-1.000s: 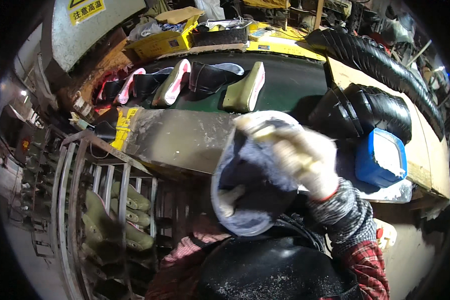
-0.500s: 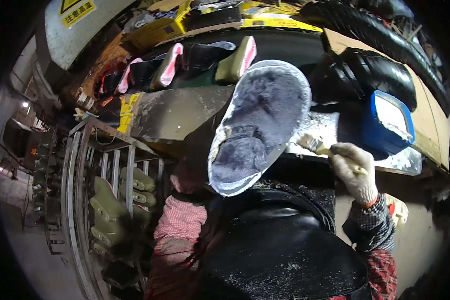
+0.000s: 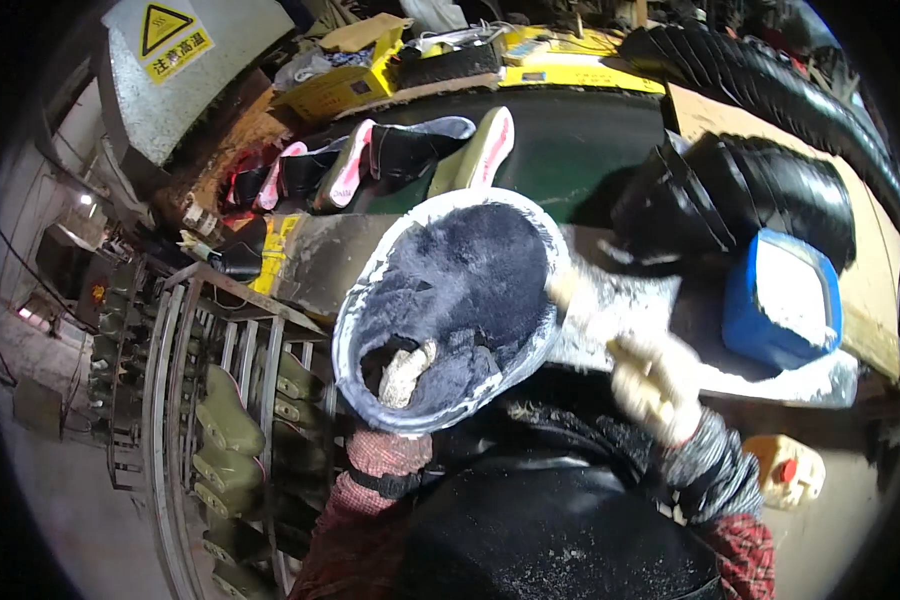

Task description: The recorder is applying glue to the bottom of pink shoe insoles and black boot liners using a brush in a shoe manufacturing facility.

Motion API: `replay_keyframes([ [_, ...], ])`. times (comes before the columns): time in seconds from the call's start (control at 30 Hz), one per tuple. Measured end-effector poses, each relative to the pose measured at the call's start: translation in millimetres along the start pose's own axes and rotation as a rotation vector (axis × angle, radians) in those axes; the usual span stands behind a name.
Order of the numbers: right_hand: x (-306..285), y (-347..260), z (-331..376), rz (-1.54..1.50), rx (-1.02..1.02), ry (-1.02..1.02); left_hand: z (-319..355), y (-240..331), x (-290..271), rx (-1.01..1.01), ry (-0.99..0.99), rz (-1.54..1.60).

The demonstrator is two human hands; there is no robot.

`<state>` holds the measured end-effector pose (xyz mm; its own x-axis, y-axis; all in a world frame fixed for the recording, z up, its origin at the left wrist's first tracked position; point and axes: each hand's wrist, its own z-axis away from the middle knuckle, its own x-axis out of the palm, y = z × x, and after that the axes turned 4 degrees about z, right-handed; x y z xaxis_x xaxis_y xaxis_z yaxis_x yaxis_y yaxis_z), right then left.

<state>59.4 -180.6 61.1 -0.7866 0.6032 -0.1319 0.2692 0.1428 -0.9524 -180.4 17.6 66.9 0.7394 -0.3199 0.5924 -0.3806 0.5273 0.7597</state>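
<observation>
Fur-lined upper: a dark-blue shoe upper (image 3: 475, 265) held above the black apron (image 3: 560, 510), open side facing up, its pale rim coated with white
Left hand: the white-gloved left hand (image 3: 407, 375) is clamped on the upper, fingers showing through a gap at its lower left, the rest hidden
Right hand: the gloved right hand (image 3: 658, 388), blurred, is closed around a brush (image 3: 568, 288), bristles by the upper's right rim; touching or just beside it, I cannot tell
Blue tub: the tub (image 3: 755, 325), with white paste (image 3: 790, 290) inside, stands right of the brush, near a white-smeared plate (image 3: 625, 325)
Belt: across the dark green belt (image 3: 570, 165) runs a row of black uppers and pink-marked soles, an olive shoe last (image 3: 478, 150) at its right end
Rack: olive lasts (image 3: 232, 415) sit in the metal rack (image 3: 160, 390) at left
</observation>
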Motion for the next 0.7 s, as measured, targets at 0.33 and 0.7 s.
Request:
replay_keyframes([
  [0.33, -28, 14, 5, -0.212, 0.377, 0.128, -226, -54, 86, 0.524, -0.158, -1.790],
  [0.7, -8, 29, 20, 0.059, 0.017, -0.033, -46, 44, -57, 0.502, 0.092, -0.017],
])
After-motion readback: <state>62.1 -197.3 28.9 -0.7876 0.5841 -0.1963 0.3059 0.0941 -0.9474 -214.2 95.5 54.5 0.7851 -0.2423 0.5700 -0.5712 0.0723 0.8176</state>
